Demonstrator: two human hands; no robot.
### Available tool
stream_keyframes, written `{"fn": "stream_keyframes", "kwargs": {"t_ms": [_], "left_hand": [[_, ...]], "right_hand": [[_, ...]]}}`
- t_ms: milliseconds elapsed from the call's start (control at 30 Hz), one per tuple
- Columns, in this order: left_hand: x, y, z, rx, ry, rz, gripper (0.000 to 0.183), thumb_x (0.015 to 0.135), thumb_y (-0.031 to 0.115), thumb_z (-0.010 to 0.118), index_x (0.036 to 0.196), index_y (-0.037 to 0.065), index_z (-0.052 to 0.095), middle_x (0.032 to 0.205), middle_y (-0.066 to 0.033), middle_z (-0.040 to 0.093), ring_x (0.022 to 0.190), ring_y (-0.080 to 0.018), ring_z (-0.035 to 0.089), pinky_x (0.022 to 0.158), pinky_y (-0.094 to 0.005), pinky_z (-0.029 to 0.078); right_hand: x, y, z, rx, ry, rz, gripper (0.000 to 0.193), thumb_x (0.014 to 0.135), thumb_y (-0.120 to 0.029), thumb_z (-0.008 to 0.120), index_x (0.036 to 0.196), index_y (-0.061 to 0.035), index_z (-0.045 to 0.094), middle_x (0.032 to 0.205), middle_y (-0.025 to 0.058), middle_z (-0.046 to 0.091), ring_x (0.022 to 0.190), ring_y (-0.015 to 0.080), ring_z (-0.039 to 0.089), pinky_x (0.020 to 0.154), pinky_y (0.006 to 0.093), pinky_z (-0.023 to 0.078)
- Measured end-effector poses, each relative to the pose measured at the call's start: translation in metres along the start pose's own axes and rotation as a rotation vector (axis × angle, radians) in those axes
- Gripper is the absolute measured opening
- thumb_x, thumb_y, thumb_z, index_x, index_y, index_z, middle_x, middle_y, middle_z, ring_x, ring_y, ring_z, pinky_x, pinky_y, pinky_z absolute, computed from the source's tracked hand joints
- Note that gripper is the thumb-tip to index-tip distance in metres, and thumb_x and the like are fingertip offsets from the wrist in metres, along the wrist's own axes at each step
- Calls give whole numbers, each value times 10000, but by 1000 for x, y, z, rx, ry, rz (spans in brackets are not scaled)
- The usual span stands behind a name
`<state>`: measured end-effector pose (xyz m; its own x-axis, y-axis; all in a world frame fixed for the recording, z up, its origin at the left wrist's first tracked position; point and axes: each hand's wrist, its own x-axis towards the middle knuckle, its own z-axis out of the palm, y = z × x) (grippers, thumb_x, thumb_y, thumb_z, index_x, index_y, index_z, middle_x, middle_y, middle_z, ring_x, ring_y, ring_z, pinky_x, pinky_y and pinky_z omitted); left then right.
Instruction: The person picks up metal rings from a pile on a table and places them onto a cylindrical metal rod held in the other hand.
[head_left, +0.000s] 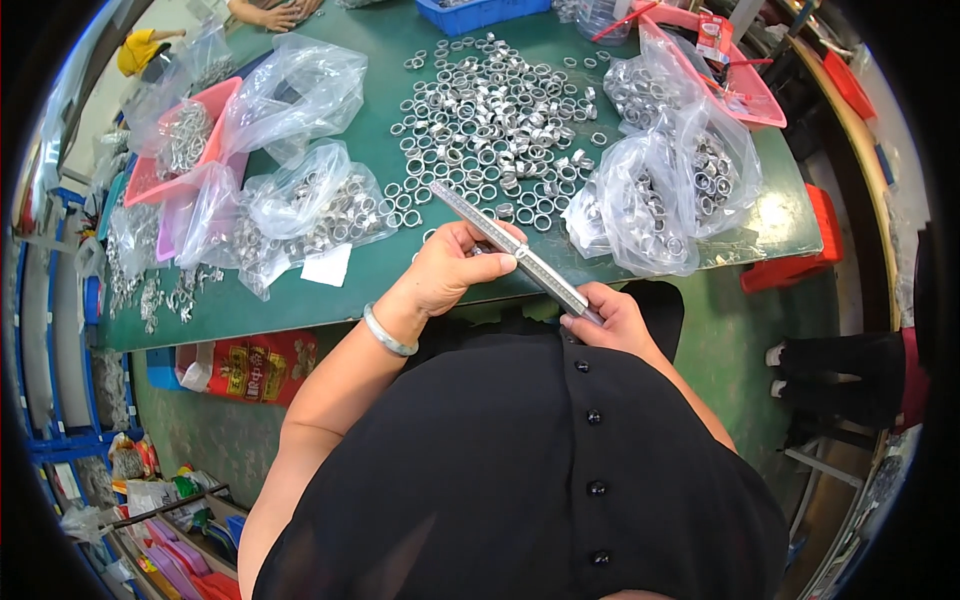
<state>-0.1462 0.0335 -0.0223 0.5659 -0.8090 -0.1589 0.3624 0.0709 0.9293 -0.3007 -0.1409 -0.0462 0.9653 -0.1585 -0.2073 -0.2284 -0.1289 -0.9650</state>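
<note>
A long grey metal measuring stick (552, 278) with fine marks along it slants across in front of me, close to the table's near edge. My right hand (615, 318) grips its lower end. Around the middle of the stick my left hand (450, 265) is closed, thumb and fingers pinching at a small bright ring (521, 250) that seems to sit around it. The stick's far tip points up and left toward a wide pile of loose metal rings (500, 130) on the green table (375, 105).
Clear plastic bags of rings lie left (310, 205) and right (660, 200) of the pile. A pink bin (205, 100) stands at left, another pink tray (755, 100) at far right, a blue tray (480, 15) at the back. Another person's hands (275, 14) rest at the far left edge.
</note>
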Motion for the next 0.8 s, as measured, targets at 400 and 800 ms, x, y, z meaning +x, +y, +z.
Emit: {"fn": "stream_keyframes", "kwargs": {"t_ms": [400,800], "left_hand": [[7,2,7,98,-39,-25,306,698,18,669,986,-5,569,904,-21,569,822,-89,524,762,-215,411],[19,13,25,129,-101,-3,303,671,-9,682,959,-7,588,867,-15,590,770,-78,535,703,-198,424]], "right_hand": [[-3,-3,-6,18,18,-22,143,727,-49,634,841,-2,561,627,-24,496,574,36,436,532,198,376],[-8,5,-19,-19,71,-110,126,718,-54,633,804,-11,551,589,-20,477,539,40,422,494,211,362]]}}
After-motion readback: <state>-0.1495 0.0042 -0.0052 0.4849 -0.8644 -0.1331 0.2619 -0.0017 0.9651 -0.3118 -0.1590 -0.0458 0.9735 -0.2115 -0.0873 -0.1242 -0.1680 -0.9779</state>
